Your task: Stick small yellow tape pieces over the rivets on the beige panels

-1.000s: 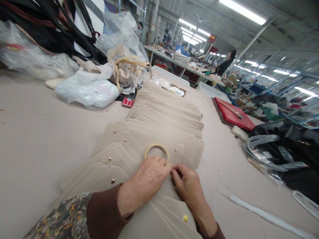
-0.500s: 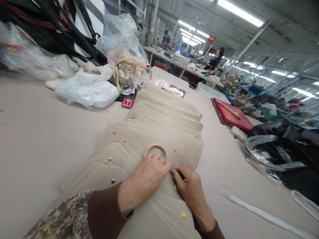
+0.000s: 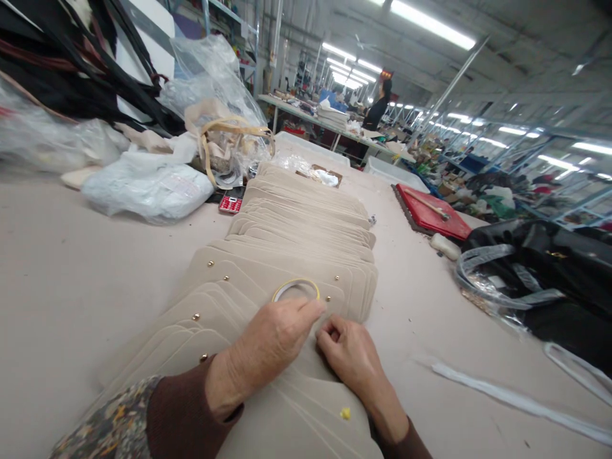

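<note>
My left hand is closed on a thin yellow-edged tape roll, which stands up beyond the fingers. Close by on the right, my right hand has its fingers pinched together over the beige panels; whatever may be between the fingertips is hidden. Beneath both hands lie many overlapping beige panels with rounded corners, fanned out in a long row. Several carry small gold studs, such as the stud at the upper left. A yellow scrap rests on the panels near my right wrist.
Plastic-wrapped goods and black straps crowd the left side. A red board with a hammer on it lies to the right, above black bags. A white strip lies at lower right. Another person stands in the distance.
My hands have come slightly apart, and the tape roll has tilted in my left hand. A gold stud beside the roll has come into sight. The whole view has shifted a little.
</note>
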`<state>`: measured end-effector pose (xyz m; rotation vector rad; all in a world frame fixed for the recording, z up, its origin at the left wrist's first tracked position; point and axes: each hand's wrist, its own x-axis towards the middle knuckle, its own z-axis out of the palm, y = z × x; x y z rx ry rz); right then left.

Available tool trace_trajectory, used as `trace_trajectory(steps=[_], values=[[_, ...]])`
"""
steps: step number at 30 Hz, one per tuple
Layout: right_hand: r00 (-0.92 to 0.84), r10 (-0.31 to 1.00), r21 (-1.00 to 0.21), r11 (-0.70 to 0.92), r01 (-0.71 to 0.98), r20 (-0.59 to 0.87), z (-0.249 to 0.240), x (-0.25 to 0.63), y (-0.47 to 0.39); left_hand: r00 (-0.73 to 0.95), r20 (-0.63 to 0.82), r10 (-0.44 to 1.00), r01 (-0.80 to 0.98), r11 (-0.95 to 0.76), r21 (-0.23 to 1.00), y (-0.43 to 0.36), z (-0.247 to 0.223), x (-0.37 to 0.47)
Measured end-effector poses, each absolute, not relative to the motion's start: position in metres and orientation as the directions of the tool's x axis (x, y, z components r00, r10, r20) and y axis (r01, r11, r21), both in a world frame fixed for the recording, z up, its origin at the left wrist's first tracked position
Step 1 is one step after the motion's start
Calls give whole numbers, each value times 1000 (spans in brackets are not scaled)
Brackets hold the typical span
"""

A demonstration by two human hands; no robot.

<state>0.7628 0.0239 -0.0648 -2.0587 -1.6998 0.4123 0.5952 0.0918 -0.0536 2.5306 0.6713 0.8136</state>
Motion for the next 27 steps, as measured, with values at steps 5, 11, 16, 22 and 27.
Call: trace_trajectory(steps=[5,11,16,22,27], values=[[240,966,-755,-91,650,90,-64,766,20,682,536,498,197,-831,520,91,-59,596],[170,880,-766,273,582,443,-53,771,14,735,479,481,271,-855,442,90,-60,597],[-4,857,-634,384,671,515,-51,767,17,728,488,482,280,-858,430,89,-61,600],[-26,835,-542,381,749,550,-55,763,19,752,431,499,310,-845,436,89,-61,600],[-42,747,-418,416,808,663,-70,763,23,715,504,484,292,-862,413,89,-71,602]])
